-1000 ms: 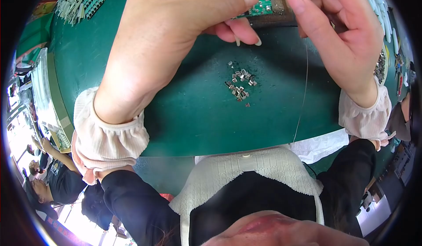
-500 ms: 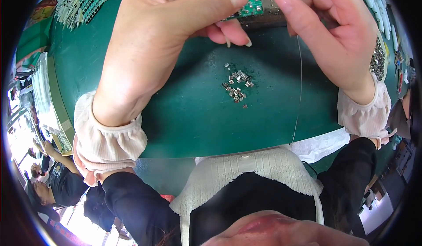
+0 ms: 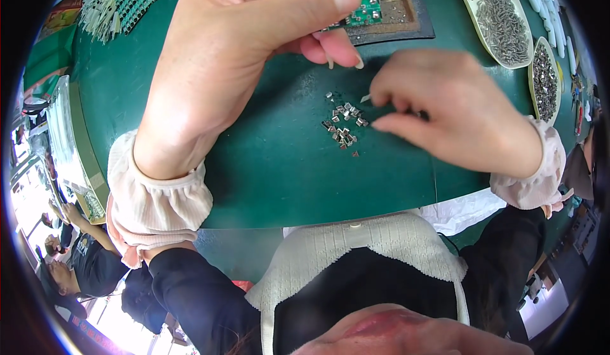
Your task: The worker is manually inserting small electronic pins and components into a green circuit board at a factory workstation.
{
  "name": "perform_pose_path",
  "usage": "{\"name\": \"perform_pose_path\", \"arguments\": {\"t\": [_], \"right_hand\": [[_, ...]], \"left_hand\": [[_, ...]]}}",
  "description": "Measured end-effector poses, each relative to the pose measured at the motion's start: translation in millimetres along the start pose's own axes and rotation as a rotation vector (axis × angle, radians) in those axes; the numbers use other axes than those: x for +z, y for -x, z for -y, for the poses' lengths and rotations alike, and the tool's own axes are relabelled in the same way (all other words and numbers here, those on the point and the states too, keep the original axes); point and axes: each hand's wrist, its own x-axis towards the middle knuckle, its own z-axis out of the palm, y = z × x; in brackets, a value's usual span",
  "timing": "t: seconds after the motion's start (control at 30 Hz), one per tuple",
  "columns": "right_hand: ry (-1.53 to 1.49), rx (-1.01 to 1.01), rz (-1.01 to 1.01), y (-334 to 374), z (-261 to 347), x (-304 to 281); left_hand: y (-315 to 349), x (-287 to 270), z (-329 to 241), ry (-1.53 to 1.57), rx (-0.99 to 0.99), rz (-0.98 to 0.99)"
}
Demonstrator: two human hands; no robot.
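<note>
My left hand (image 3: 232,44) grips a green circuit board (image 3: 370,13) at the top of the view, the thumb pressed over its face and the other fingers beneath. Silvery solder points show on the board; part of it lies hidden under the thumb. Lower down, my right hand (image 3: 454,104) hovers beside a loose pile of small silvery metal pieces (image 3: 345,113) on the green table (image 3: 273,183). Its thumb and index finger are apart, just right of the pile, with nothing visible between them. The hand is slightly blurred.
Behind the board lies a brown, dark-edged shallow tray (image 3: 420,12). Right of it stand a large oval dish (image 3: 474,17) of metal parts and a smaller dish (image 3: 532,75). White tubes (image 3: 546,9) lie beyond. Circuit boards with pale wires (image 3: 136,2) sit far left.
My right hand has left the board's edge, where it pinched a thin wire-like piece, and come down to the metal pieces with its fingers apart. My left hand and the board have barely moved.
</note>
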Motion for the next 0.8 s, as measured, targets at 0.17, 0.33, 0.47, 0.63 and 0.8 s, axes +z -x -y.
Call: {"name": "perform_pose_path", "arguments": {"t": [0.17, 0.33, 0.47, 0.63, 0.8], "right_hand": [[0.055, -0.008, -0.038, 2, 1, 22], [0.039, -0.024, -0.045, 1, -1, 18], [-0.007, -0.017, -0.058, 0, 1, 13], [-0.053, 0.004, -0.091, -2, 6, 10], [-0.059, -0.041, -0.139, -3, 1, 10]], "left_hand": [[1, 5, -4, -0.010, -0.033, 0.006], [-4, -11, 11, 0.038, -0.024, 0.128], [-2, -5, 3, -0.034, -0.079, 0.059], [0, 0, -1, -0.067, -0.044, 0.029], [2, 4, -2, -0.073, -0.010, 0.002]]}}
